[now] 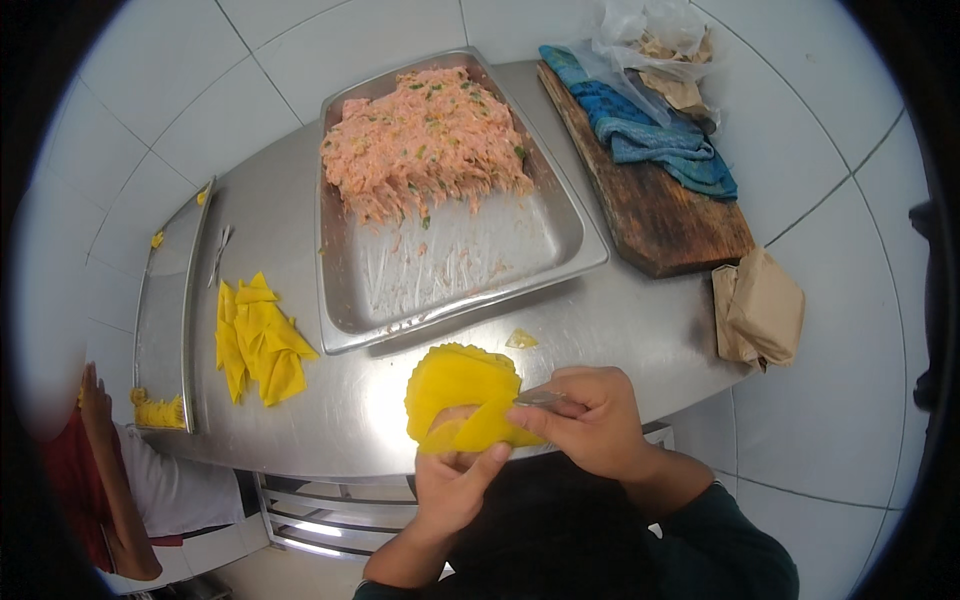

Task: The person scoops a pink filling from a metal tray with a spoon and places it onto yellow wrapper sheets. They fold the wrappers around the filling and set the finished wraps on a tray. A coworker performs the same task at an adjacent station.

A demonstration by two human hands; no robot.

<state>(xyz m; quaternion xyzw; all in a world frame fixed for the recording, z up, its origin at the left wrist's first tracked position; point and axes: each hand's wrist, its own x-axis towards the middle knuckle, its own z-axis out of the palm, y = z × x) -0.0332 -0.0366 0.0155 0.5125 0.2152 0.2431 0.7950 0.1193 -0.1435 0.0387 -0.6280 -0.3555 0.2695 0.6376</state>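
Note:
Close to the table's front edge, my left hand [455,490] holds a thin yellow dough wrapper [490,428], its thumb over the near edge and fingers partly hidden behind. Just beyond and touching it lies a stack of round yellow wrappers [460,378]. My right hand [598,420] is closed round a small metal utensil [540,397], its tip at the wrapper's right side; the hand hides whether it is a spoon or a knife. Farther off, a deep steel pan [455,318] contains pink minced filling [425,135] flecked with green, heaped at its far end.
Loose yellow wrappers [262,340] and small metal tongs [221,255] lie left of the pan. A long tray [163,330] with yellow pieces stands farther left, beside another person's arm [120,480]. Right are a wooden board [650,225], blue cloth [660,150] and brown paper bag [762,308].

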